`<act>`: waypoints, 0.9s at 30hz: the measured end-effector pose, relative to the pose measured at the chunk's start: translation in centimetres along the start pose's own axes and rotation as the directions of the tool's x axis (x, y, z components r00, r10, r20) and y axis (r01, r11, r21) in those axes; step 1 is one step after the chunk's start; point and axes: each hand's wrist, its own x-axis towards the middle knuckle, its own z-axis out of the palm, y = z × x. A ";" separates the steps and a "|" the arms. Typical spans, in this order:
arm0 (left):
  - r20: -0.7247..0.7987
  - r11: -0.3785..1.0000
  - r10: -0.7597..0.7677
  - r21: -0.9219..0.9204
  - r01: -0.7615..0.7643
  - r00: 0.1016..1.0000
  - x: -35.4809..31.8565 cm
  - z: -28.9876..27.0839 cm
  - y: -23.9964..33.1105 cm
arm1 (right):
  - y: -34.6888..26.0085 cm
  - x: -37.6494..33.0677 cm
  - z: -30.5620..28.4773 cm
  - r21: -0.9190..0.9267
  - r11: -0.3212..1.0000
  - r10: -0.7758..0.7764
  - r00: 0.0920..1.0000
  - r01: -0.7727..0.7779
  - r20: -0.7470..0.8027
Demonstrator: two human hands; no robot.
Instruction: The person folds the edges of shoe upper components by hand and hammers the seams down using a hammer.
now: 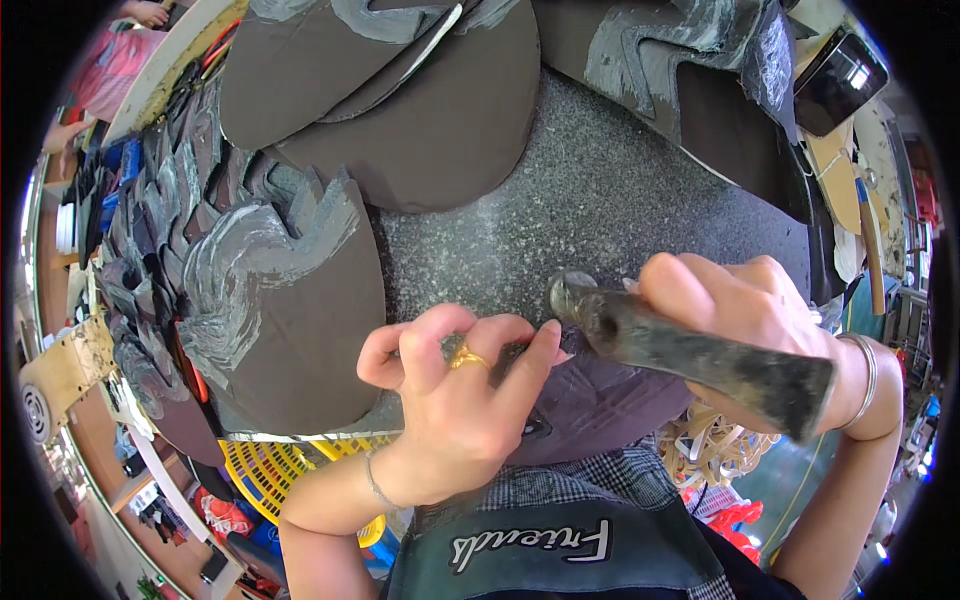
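In my right hand is a hammer, gripped with its worn metal head uppermost; the handle is hidden. One rounded end of the head is beside the fingertips of my left hand. That hand is closed, its curled fingers and thumb pinching at the edge of a dark, flexible sheet piece near my apron. The hand hides part of the piece's edge. To the left lies a rounded dark brown piece with grey smears along its wavy edge.
A speckled dark stone slab forms the work surface. More brown pieces overlap at the back, with stacked smeared pieces at left. A phone lies back right. A yellow basket and a bundle of pale strips sit below the slab's front edge.
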 end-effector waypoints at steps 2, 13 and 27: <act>-0.012 1.000 0.001 -0.014 -0.001 1.000 -0.3 0.1 -0.3 | -0.1 -0.1 -0.1 -0.027 1.000 -0.001 0.998 0.003 0.067; 0.062 0.955 -0.152 -0.249 0.163 0.986 -2.1 -0.7 -0.7 | -0.1 0.4 0.3 -0.021 0.999 -0.036 0.998 0.037 0.052; -0.007 0.985 -0.117 -0.128 0.115 0.993 -3.4 -1.5 0.3 | -1.1 0.9 0.6 -0.020 0.994 -0.103 0.995 0.103 -0.003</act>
